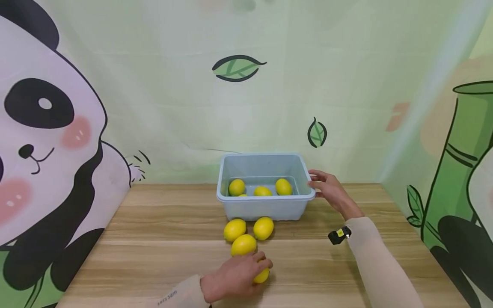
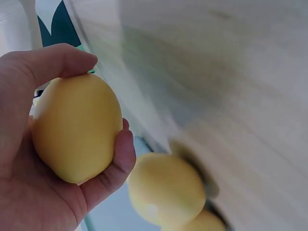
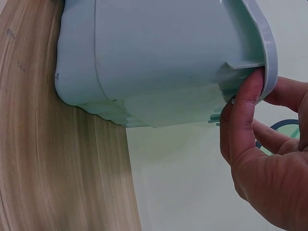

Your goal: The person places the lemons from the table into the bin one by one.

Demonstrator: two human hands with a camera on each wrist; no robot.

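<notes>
A lemon point(image 2: 77, 127) sits in my left hand point(image 1: 236, 276), the thumb and fingers curled round it; in the head view that lemon point(image 1: 262, 276) shows partly behind the fingers, low over the table. Just beyond the hand lie three more lemons point(image 1: 244, 245) on the wood, in front of a light blue plastic bin point(image 1: 265, 208). Several lemons point(image 1: 283, 187) rest inside the bin. My right hand point(image 1: 331, 192) grips the bin's right rim, with fingers tucked under the lip point(image 3: 270, 53) in the right wrist view.
The wooden table point(image 1: 161, 239) runs back to a pale green printed cloth point(image 1: 173, 94) behind the bin. A panda drawing covers the left side and bamboo the right. A small black device point(image 1: 339, 235) is strapped at the right wrist.
</notes>
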